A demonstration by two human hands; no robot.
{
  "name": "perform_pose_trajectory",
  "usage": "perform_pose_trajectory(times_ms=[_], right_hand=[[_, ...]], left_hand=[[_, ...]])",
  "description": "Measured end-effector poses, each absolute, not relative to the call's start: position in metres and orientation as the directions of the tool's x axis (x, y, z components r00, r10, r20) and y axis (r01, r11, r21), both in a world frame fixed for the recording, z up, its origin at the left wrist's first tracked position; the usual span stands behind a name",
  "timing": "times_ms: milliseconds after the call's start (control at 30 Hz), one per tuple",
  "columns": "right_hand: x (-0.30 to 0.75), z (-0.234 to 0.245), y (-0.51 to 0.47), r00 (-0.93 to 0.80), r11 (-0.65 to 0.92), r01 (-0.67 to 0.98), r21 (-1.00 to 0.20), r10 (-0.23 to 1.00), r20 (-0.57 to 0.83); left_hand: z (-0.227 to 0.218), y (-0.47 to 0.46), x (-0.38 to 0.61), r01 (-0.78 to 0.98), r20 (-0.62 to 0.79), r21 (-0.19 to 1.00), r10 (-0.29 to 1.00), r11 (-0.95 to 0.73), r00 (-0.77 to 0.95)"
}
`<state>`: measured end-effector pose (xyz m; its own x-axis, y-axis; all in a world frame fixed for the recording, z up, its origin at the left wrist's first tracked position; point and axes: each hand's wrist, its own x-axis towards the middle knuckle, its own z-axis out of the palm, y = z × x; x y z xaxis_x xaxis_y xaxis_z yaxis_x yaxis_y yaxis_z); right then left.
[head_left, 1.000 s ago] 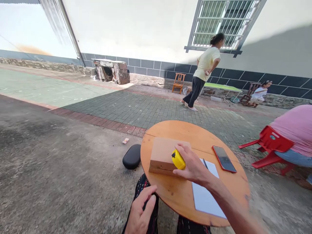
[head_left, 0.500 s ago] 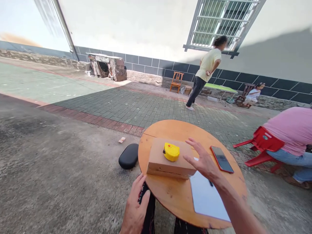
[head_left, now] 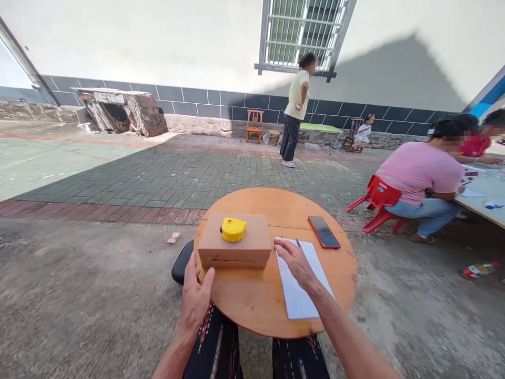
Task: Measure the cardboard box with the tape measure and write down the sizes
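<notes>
A cardboard box [head_left: 233,253] sits on the left half of a round wooden table [head_left: 252,310]. On its top lies a yellow tape measure [head_left: 233,230]. My left hand [head_left: 196,292] is open beside the box's near left corner, thumb and fingers apart; whether it touches the box I cannot tell. Over a white sheet of paper [head_left: 299,305] my right hand [head_left: 294,261] is open, its fingertips a little right of the box. A dark pen [head_left: 298,243] shows at the paper's far edge, partly hidden by that hand.
A red-edged phone [head_left: 324,232] lies at the table's right. A black case [head_left: 181,264] is on the ground to the left. One person stands by the wall; another in pink sits on a red chair [head_left: 382,196] to the right. A bottle [head_left: 479,270] lies on the ground.
The view has swung right and levelled. My right hand has moved from above the box's right side to over the paper. My left hand has come up beside the box.
</notes>
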<state>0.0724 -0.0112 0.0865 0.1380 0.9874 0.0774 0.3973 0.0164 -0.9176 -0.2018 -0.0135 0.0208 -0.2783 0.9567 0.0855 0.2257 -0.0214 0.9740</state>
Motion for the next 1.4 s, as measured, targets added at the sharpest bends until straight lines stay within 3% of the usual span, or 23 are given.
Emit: perform_pose_trajectory(times_ms=[100,167,267,433,767,967,1133,1267,1400], right_hand=[[0.121,0.078,-0.014,0.284,-0.117,0.531,-0.839,0.958,0.046],[0.147,0.070,-0.017,0.350,-0.219,0.626,-0.749,0.937,0.018],[0.160,0.056,-0.017,0.418,-0.338,0.716,-0.611,0.908,-0.012],[0.152,0.041,-0.016,0.443,-0.385,0.754,-0.532,0.896,-0.020],[0.193,0.046,-0.101,0.385,-0.162,0.578,-0.800,0.918,0.093],[0.201,0.058,-0.139,0.425,0.018,0.057,-0.998,0.904,0.041],[0.195,0.064,-0.143,0.565,0.187,-0.019,-0.982,0.813,0.144],[0.192,0.060,-0.148,0.650,0.146,0.040,-0.988,0.748,0.137],[0.187,0.061,-0.150,0.658,0.151,0.053,-0.987,0.738,0.148]], left_hand=[[0.015,-0.036,-0.201,0.314,0.083,0.949,0.944,0.023,-0.320],[0.005,-0.061,-0.189,0.419,0.219,0.904,0.932,-0.082,-0.289],[-0.011,-0.097,-0.157,0.562,0.412,0.765,0.909,-0.314,-0.054],[-0.022,-0.111,-0.107,0.603,0.430,0.515,0.792,-0.610,0.434],[-0.029,-0.076,-0.031,0.620,0.370,0.225,0.654,-0.752,0.660],[-0.039,-0.071,-0.033,0.597,0.428,0.031,0.550,-0.801,0.717],[-0.047,-0.073,-0.044,0.567,0.516,-0.061,0.461,-0.821,0.722],[-0.044,-0.080,-0.054,0.546,0.492,-0.079,0.444,-0.834,0.749],[-0.027,-0.093,-0.057,0.592,0.340,0.056,0.573,-0.804,0.746]])
